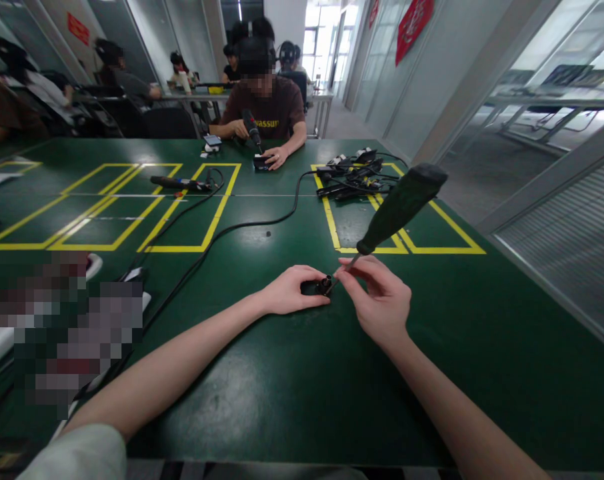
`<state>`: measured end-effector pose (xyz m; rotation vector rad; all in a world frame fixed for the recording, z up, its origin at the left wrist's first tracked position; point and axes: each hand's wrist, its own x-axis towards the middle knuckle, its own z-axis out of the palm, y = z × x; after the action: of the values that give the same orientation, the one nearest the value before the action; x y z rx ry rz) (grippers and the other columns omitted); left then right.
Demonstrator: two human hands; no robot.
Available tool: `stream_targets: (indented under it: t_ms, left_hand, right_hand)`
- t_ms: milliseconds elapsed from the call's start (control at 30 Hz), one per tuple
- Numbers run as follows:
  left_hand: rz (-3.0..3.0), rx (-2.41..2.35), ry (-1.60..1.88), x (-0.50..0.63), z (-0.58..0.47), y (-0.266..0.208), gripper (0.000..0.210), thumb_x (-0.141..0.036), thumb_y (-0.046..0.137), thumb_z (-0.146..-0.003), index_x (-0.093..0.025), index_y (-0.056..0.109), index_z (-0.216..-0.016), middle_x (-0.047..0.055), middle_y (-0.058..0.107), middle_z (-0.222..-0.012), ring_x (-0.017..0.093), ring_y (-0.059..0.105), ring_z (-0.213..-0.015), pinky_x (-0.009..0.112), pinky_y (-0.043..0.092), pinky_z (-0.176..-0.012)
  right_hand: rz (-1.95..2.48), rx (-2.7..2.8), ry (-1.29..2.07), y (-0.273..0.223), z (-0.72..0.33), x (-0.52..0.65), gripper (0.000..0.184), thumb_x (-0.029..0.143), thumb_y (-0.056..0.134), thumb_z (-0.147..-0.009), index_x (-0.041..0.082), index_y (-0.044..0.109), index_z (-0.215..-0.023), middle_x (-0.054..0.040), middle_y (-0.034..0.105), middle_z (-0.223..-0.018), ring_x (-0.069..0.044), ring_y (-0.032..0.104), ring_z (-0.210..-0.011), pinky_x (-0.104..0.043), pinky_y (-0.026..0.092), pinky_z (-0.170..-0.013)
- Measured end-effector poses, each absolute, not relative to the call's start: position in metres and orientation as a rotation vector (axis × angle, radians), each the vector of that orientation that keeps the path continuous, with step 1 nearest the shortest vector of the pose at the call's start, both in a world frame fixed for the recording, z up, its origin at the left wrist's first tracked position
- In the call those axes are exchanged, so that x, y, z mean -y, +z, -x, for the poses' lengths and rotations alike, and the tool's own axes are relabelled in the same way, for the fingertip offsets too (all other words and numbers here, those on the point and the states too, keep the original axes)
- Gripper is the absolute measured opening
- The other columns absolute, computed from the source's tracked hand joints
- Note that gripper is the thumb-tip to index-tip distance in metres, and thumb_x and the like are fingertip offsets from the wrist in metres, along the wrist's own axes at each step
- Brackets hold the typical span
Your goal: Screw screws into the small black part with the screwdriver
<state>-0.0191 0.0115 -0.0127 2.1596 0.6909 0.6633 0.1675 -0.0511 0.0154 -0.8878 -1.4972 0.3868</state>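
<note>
My left hand [298,291] lies on the green table, its thumb and fingers closed around a small black part [324,285] with a round, hollow top. The kind of this part is too small to make out. My right hand [379,293] pinches the metal shaft of a screwdriver [399,208] between thumb and fingers. The screwdriver leans to the upper right, its thick dark handle standing free above the hand. Its tip reaches down beside the black part; whether it touches the part or is inside it, I cannot tell.
Black cabled devices [352,177] lie piled within yellow tape at the back right. A black cable [242,225] runs across the green table [262,400]. A black corded tool [179,183] lies further left. Opposite, a co-worker [265,107] holds a power screwdriver [252,127]. Blurred-out objects [92,333] sit at left.
</note>
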Motion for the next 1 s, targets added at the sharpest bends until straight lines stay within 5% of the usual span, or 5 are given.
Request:
stream_targets:
  t_ms: [233,467,733,1000]
  left_hand:
    - [-2.156,-0.707,0.666,-0.011,0.019,-0.013,0.029,-0.038,0.08,-0.087,-0.016,0.077,-0.105,0.008,0.078,-0.111,0.024,0.071,-0.106,0.038,0.052,-0.103]
    - [-2.149,-0.698,0.669,-0.01,0.019,-0.011,0.027,-0.035,0.08,-0.087,-0.016,0.076,-0.107,0.009,0.078,-0.112,0.024,0.07,-0.106,0.038,0.052,-0.102]
    - [-2.175,-0.663,0.682,-0.011,0.018,-0.012,0.024,-0.034,0.078,-0.089,-0.014,0.076,-0.102,0.009,0.077,-0.105,0.023,0.07,-0.099,0.035,0.052,-0.096]
    - [-2.163,-0.674,0.674,-0.011,0.018,-0.012,0.027,-0.035,0.079,-0.088,-0.016,0.076,-0.106,0.008,0.078,-0.106,0.024,0.071,-0.104,0.036,0.052,-0.099]
  right_hand:
    - [0.956,1.511,0.438,0.011,-0.169,0.054,0.021,0.015,0.069,-0.094,0.022,0.077,-0.111,-0.006,0.083,-0.098,-0.021,0.08,-0.084,-0.041,0.067,-0.085]
    - [0.872,1.534,0.39,0.022,-0.165,0.053,0.012,0.012,0.076,-0.087,0.024,0.078,-0.088,-0.0036,0.078,-0.085,-0.02,0.074,-0.077,-0.035,0.064,-0.07]
    - [0.847,1.53,0.469,0.015,-0.164,0.053,0.02,0.009,0.071,-0.089,0.024,0.077,-0.1,-0.0041,0.08,-0.095,-0.018,0.076,-0.079,-0.034,0.065,-0.076]
    - [0.934,1.502,0.41,0.024,-0.163,0.054,0.01,0.015,0.076,-0.087,0.024,0.079,-0.083,-0.004,0.076,-0.084,-0.021,0.075,-0.079,-0.037,0.065,-0.072]
